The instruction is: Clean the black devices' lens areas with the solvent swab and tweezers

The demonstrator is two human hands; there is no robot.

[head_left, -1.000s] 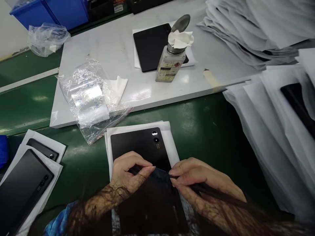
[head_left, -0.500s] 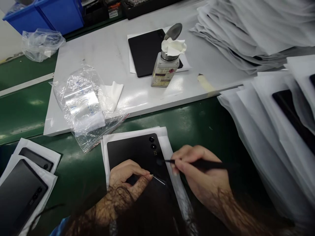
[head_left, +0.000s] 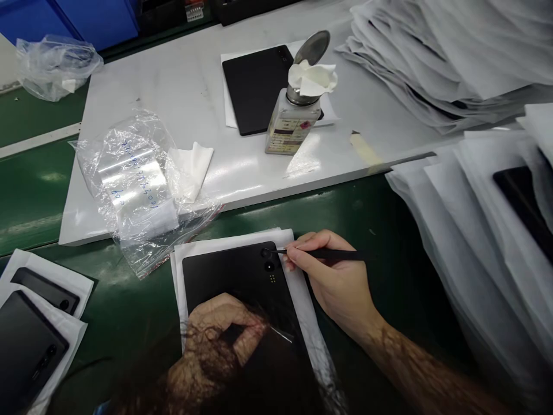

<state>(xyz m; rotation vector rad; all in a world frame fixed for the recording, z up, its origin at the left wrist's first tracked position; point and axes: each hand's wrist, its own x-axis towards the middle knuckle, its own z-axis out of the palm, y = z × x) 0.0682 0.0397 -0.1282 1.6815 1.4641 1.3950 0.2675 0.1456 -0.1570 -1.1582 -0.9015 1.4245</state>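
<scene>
A black tablet [head_left: 216,271] lies back up on white sheets, with camera openings at its upper right corner. My right hand [head_left: 334,271] grips slim black tweezers [head_left: 332,253] like a pen. The tweezers' tip is at the upper camera ring [head_left: 266,252]; a small dark round piece seems to be there, too dim to make out clearly. My left hand [head_left: 224,323] rests over the tablet, thumb and forefinger pinched on a thin clear strip [head_left: 283,334] with a shiny edge. Dark strands of hair hide part of that hand and the tablet's lower end.
A bottle [head_left: 294,121] with raised metal lid and white wipe stands before another tablet [head_left: 254,86] on the grey board. Left of it lie a plastic bag [head_left: 133,178] and a folded wipe [head_left: 192,167]. Wrapped sheets [head_left: 449,190] stand at right; more tablets [head_left: 30,346] lie at left.
My right hand has moved up and slightly left, bringing the tweezers' tip from below the camera openings to the upper ring. The left hand keeps its pinch. The view has shifted slightly.
</scene>
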